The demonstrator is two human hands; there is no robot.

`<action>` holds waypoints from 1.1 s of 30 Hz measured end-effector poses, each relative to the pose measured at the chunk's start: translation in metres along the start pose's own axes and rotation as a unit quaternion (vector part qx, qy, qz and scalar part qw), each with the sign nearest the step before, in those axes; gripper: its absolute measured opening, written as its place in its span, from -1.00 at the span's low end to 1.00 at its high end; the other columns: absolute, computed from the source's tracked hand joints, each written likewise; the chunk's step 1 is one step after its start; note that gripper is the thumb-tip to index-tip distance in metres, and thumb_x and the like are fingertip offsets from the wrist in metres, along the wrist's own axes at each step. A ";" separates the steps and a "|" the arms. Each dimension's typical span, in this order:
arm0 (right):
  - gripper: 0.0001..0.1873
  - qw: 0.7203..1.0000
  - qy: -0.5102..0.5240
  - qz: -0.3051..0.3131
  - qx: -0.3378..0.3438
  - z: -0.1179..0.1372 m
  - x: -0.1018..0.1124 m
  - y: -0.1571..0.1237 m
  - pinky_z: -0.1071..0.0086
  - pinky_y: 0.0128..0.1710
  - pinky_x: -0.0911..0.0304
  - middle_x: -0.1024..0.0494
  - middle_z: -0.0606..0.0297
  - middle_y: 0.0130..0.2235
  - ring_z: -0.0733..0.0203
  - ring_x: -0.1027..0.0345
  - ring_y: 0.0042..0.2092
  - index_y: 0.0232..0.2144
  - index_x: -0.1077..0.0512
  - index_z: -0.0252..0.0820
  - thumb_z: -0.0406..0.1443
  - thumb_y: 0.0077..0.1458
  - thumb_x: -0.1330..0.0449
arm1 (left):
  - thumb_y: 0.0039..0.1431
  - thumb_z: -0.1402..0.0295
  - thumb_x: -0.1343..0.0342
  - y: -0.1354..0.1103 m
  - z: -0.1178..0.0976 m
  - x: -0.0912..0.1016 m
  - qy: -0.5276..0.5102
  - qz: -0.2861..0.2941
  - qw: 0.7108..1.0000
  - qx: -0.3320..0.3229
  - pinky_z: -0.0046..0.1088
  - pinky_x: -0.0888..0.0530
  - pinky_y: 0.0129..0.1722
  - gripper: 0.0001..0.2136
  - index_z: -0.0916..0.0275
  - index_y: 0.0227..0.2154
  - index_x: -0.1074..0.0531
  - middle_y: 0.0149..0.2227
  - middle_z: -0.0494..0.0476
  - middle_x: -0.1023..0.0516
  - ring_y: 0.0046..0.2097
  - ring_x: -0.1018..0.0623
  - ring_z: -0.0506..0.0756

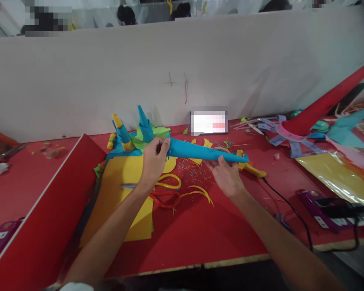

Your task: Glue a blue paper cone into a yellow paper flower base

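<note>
A long blue paper cone (200, 151) lies nearly level above the red table (200, 230), wide end left, tip pointing right. My left hand (153, 161) is closed around the wide end. My right hand (226, 173) pinches the narrow part from below, fingers pressed on the paper. Just behind the left hand stands a paper model (136, 135) of blue cones with yellow tips on green star-shaped sheets. Under the hands lie yellow paper sheets (124, 198), scissors with yellow and red handles (165, 190), and small paper scraps.
A yellow glue gun (251, 167) with a black cord (291, 210) lies right of the cone tip. A large red cone (321, 105) and coloured paper pieces sit at the right. A white partition (182, 68) closes the back. A red divider (48, 210) slopes at the left.
</note>
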State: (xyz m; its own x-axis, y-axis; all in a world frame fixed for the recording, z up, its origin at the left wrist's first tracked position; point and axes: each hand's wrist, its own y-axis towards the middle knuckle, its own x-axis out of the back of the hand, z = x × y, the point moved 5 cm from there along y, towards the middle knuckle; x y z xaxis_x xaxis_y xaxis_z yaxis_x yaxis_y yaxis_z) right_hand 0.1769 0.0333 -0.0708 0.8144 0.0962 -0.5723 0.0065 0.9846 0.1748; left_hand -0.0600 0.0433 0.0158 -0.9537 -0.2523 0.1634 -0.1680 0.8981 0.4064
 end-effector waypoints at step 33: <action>-0.57 0.999 0.019 0.011 -0.024 0.003 -0.008 -0.001 -0.13 0.32 -0.36 -0.70 0.39 0.01 0.02 -0.54 0.15 -0.10 -0.49 0.18 -0.02 0.04 -0.53 | 0.35 0.00 -0.17 0.002 0.003 0.003 0.016 -0.006 1.000 0.000 -0.37 -0.07 -0.45 -0.54 0.19 -0.52 -0.23 -0.51 -0.05 -0.06 -0.44 -0.09 0.01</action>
State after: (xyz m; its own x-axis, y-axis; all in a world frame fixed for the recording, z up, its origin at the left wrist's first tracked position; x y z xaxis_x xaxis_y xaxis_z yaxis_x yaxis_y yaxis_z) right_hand 0.1722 0.0309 -0.0643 0.7910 0.1224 -0.5994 -0.0402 0.9881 0.1488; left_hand -0.0637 0.0450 0.0146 -0.9433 -0.2741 0.1871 -0.1789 0.8948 0.4091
